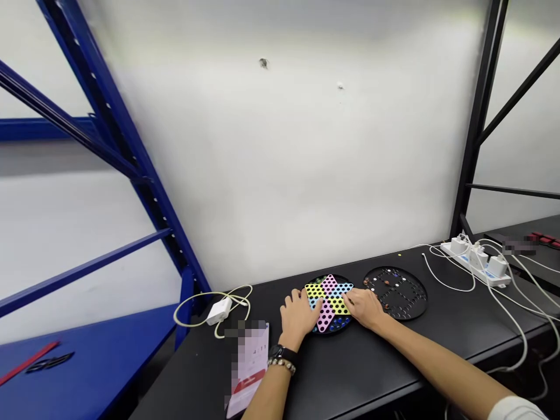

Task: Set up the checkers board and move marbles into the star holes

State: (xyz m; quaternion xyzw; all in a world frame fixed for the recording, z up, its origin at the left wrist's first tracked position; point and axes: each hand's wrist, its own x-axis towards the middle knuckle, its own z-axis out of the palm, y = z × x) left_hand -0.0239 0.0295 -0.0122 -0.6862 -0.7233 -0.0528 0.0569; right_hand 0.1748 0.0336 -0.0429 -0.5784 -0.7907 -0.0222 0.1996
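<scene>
A star-shaped Chinese checkers board (338, 305), coloured pink, yellow and light blue with dark holes, lies over a round black tray (326, 333). Blue marbles (342, 322) show below its near edge, and green ones (319, 281) at the far left. My left hand (298, 315) grips the board's left side, thumb on top, its other fingers bent at the tray's edge. At the right point of the star, my right hand (365, 306) pinches the board between thumb and fingers. What lies under the board is mostly hidden.
A second round black tray (425, 294) with a few scattered marbles stands to the right. Left are a white charger (219, 311) with a looped cable and a phone (250, 367). A power strip (476, 265) with trailing cables sits far right. The wall (306, 175) rises behind.
</scene>
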